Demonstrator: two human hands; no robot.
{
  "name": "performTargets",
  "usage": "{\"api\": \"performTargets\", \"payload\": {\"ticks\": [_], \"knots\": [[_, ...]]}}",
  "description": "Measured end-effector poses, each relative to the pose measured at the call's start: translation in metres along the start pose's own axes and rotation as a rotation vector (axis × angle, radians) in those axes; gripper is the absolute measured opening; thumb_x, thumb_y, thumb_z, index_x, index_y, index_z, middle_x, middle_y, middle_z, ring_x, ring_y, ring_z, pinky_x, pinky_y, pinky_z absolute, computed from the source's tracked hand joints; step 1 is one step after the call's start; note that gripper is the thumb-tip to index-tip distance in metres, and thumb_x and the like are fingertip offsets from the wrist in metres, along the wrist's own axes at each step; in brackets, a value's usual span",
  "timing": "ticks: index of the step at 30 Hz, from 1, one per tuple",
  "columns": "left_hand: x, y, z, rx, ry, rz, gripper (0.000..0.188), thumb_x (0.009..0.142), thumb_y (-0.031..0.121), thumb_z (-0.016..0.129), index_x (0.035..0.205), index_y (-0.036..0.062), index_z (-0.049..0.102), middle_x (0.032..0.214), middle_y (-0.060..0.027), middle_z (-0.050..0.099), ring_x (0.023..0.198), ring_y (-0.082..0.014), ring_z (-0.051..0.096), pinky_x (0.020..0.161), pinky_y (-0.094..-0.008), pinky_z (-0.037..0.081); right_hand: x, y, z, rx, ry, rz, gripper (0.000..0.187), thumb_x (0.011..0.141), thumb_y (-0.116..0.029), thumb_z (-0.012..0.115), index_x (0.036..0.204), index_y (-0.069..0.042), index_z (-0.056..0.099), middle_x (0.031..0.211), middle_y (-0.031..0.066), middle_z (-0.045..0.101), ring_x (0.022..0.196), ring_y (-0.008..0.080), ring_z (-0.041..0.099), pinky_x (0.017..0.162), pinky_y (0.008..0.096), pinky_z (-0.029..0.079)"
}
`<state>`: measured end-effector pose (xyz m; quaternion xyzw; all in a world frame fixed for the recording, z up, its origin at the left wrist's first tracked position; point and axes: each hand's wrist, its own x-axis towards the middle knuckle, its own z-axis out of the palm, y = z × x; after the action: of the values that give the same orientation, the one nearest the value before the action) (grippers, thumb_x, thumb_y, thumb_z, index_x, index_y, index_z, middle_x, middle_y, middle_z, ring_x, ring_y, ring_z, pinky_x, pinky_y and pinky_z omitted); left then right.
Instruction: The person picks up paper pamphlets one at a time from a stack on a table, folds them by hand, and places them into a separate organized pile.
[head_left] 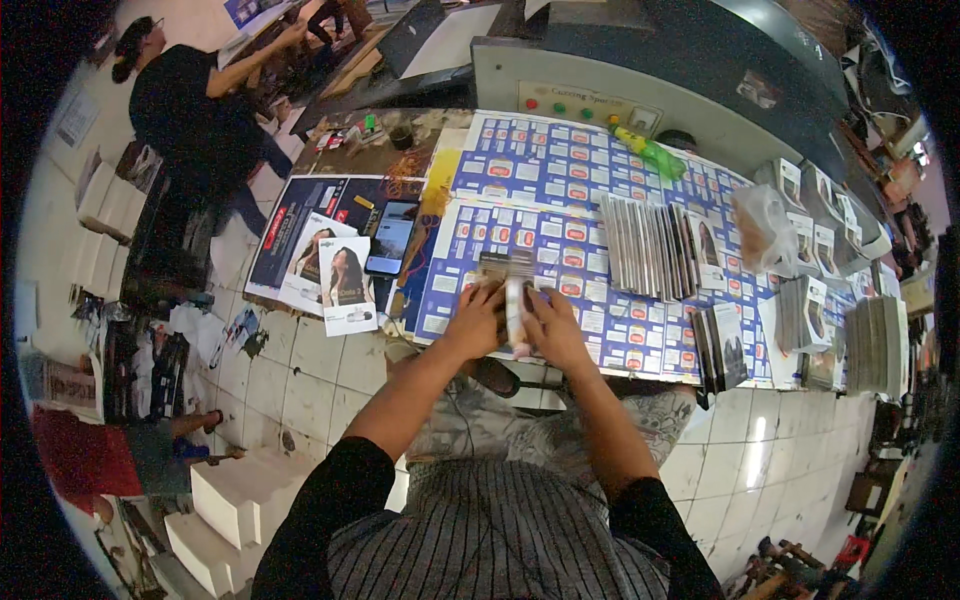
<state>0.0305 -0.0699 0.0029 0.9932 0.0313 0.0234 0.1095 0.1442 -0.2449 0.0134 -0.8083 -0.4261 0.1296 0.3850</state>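
Observation:
At the front edge of the table, my left hand (477,320) and my right hand (557,328) face each other with curled fingers. Between them stands a bundle of flat printed pieces (514,310), dark on top with a pale edge, smeared by motion. Both hands press on its sides; the fingertips are partly hidden. To the right lies a row of similar flat pieces (640,248), packed on edge. A smaller dark bunch (720,345) leans at the front edge. Two printed cards (347,285) with a picture of a person lie at the left.
Blue printed sheets (545,150) cover the table. A phone (394,238) lies left, beside tangled orange string (405,175). A green bottle (652,155) lies toward the back; a plastic bag (765,230) and stacked packs (875,340) stand right. Another person (195,110) is at the far left.

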Motion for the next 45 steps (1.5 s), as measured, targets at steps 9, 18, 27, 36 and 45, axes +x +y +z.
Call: {"api": "performTargets", "payload": {"ticks": [9, 18, 27, 36, 45], "knots": [[-0.028, -0.047, -0.01, -0.005, 0.13, -0.112, 0.042, 0.097, 0.027, 0.055, 0.136, 0.0126, 0.057, 0.147, -0.004, 0.05, 0.143, -0.0265, 0.035, 0.113, -0.0561, 0.025, 0.01, 0.002, 0.027, -0.363, 0.082, -0.113, 0.064, 0.096, -0.039, 0.054, 0.145, 0.0, 0.042, 0.155, 0.0227, 0.032, 0.143, 0.0392, 0.032, 0.114, 0.0554, 0.027], [-0.033, -0.063, -0.004, -0.075, 0.062, -0.09, 0.049, 0.097, 0.031, 0.055, 0.144, 0.0171, 0.05, 0.155, -0.0032, 0.041, 0.147, -0.0295, 0.028, 0.115, -0.0564, 0.021, 0.029, -0.016, 0.053, -0.465, 0.094, -0.128, 0.066, 0.093, -0.034, 0.056, 0.146, 0.002, 0.039, 0.157, 0.0231, 0.027, 0.146, 0.0395, 0.026, 0.112, 0.0597, 0.028], [-0.037, -0.066, -0.018, -0.154, -0.04, -0.07, 0.065, 0.094, 0.044, 0.058, 0.151, 0.0185, 0.04, 0.162, -0.001, 0.03, 0.15, -0.0295, 0.02, 0.117, -0.0567, 0.013, 0.028, -0.019, 0.056, -0.49, 0.036, -0.099, 0.075, 0.09, -0.045, 0.059, 0.147, 0.0, 0.039, 0.16, 0.0211, 0.022, 0.148, 0.0393, 0.021, 0.114, 0.0623, 0.022], [-0.035, -0.073, -0.018, -0.176, -0.109, -0.051, 0.079, 0.089, 0.055, 0.062, 0.152, 0.0157, 0.037, 0.163, -0.0008, 0.026, 0.152, -0.0307, 0.017, 0.118, -0.0566, 0.011, 0.029, -0.022, 0.058, -0.506, 0.029, -0.107, 0.077, 0.091, -0.049, 0.058, 0.146, 0.001, 0.04, 0.16, 0.0206, 0.023, 0.149, 0.0381, 0.02, 0.115, 0.062, 0.02], [-0.036, -0.076, -0.013, -0.182, -0.104, -0.025, 0.079, 0.09, 0.057, 0.06, 0.152, 0.0142, 0.037, 0.164, -0.0026, 0.023, 0.152, -0.0314, 0.015, 0.117, -0.0585, 0.011, 0.03, -0.024, 0.058, -0.513, -0.005, -0.061, 0.078, 0.091, -0.05, 0.057, 0.147, 0.001, 0.039, 0.16, 0.0194, 0.023, 0.15, 0.037, 0.018, 0.116, 0.0618, 0.017]]}}
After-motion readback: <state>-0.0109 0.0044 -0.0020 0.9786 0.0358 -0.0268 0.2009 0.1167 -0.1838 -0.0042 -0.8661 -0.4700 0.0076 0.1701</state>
